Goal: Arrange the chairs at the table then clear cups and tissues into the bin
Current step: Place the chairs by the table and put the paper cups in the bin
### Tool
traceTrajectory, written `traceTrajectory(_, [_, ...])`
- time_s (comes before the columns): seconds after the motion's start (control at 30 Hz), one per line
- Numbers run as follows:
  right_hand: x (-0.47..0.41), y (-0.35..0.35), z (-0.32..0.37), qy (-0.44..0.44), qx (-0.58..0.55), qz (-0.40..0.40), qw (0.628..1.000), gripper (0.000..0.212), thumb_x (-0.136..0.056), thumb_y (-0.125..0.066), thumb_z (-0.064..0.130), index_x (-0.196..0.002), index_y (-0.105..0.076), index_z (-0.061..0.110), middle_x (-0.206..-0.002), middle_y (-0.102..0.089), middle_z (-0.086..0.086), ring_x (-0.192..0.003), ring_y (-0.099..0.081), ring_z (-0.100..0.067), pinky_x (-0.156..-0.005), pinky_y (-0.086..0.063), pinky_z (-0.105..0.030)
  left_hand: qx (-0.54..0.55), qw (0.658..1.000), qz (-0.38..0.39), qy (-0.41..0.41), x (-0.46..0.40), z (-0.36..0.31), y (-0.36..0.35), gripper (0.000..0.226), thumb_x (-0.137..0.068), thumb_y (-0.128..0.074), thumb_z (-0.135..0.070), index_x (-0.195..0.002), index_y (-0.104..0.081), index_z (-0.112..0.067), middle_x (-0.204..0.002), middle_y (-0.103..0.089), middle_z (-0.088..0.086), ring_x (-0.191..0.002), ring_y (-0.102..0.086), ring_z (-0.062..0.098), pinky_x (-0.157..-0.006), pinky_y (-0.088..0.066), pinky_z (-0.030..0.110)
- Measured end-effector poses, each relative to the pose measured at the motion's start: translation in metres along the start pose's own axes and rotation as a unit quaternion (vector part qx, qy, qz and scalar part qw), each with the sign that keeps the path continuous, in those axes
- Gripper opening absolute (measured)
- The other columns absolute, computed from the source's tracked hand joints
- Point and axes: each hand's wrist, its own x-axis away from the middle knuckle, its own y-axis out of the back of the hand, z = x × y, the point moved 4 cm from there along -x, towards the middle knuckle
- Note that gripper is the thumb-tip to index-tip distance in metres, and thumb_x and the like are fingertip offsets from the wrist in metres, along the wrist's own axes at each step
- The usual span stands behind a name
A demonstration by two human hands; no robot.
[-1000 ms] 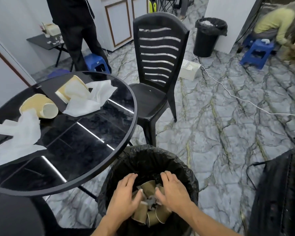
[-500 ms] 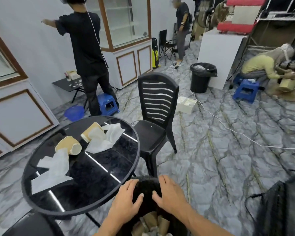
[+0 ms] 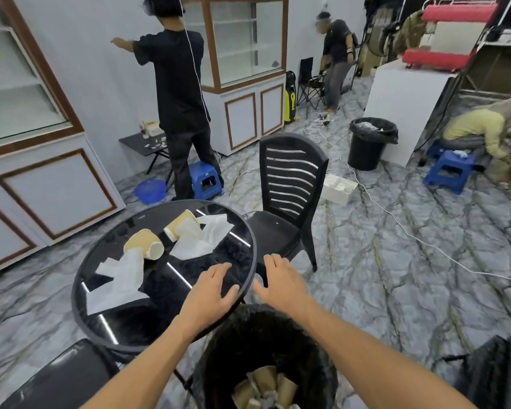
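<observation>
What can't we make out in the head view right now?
- Bin contents: bottom edge cuts them off; count unclear.
- Farther cup: tissue hides its mouth.
- Near chair: cropped at the bottom-left corner.
- Left hand, right hand: both empty, open.

Both hands are empty with fingers spread: the left hand (image 3: 211,293) over the near edge of the counter (image 3: 101,329), the right hand (image 3: 281,283) just off its rim. The glass ahead of the left hand is bare. Farther back lie two cups (image 3: 144,248) and tissues (image 3: 118,284). A chair (image 3: 289,202) crowds the far-right rim. The bin (image 3: 224,349) below gapes open.
</observation>
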Motion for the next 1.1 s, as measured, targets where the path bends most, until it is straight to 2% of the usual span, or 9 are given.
traceTrajectory(0.17, [-0.017,-0.009,0.004,-0.014,-0.003,0.006,1.000,0.048,-0.090,-0.049,0.046,-0.119,-0.047,0.008,-0.116,-0.053,-0.009,-0.104,-0.052,-0.028,-0.082,-0.051,-0.041,-0.013,1.000,0.013,0.008,-0.011,0.012,0.004,0.064,-0.095,-0.052,-0.048,-0.151,-0.035,-0.020,-0.153,-0.041,0.000,-0.139,-0.039,0.022,-0.111,-0.041,0.038])
traceTrajectory(0.43, [-0.036,-0.044,0.021,-0.022,0.009,0.030,0.999,0.048,-0.089,-0.050,0.047,-0.117,-0.048,0.009,-0.116,-0.054,-0.008,-0.103,-0.052,-0.028,-0.078,-0.053,-0.043,0.005,0.999,0.031,0.023,-0.019,0.061,0.002,0.064,-0.094,-0.054,-0.048,-0.149,-0.038,-0.020,-0.151,-0.044,0.002,-0.126,-0.050,0.025,-0.104,-0.048,0.043])
traceTrajectory(0.67, [-0.082,-0.071,0.046,-0.016,0.006,0.038,0.999,0.053,-0.092,-0.049,0.048,-0.125,-0.045,0.007,-0.123,-0.053,-0.010,-0.111,-0.051,-0.029,-0.086,-0.051,-0.041,0.013,0.999,-0.006,0.038,-0.039,0.109,0.026,0.060,-0.092,-0.058,-0.042,-0.145,-0.043,-0.016,-0.146,-0.049,0.004,-0.132,-0.044,0.025,-0.107,-0.045,0.043])
traceTrajectory(0.9, [-0.159,-0.100,0.089,-0.003,0.008,0.028,1.000,0.059,-0.090,-0.053,0.048,-0.127,-0.046,0.003,-0.123,-0.053,-0.013,-0.108,-0.052,-0.030,-0.079,-0.053,-0.043,0.005,0.997,-0.067,0.048,-0.079,0.182,0.072,0.054,-0.090,-0.068,-0.028,-0.137,-0.049,-0.008,-0.132,-0.056,0.011,-0.122,-0.049,0.028,-0.104,-0.039,0.034])
traceTrajectory(1.1, [-0.236,-0.137,0.126,0.032,0.025,0.022,0.999,0.063,-0.088,-0.056,0.047,-0.131,-0.043,0.005,-0.125,-0.052,-0.011,-0.105,-0.052,-0.030,-0.076,-0.050,-0.041,-0.045,0.995,-0.077,0.035,-0.131,0.245,0.095,0.061,-0.084,-0.068,-0.036,-0.135,-0.051,-0.007,-0.137,-0.055,0.013,-0.128,-0.048,0.034,-0.109,-0.037,0.044])
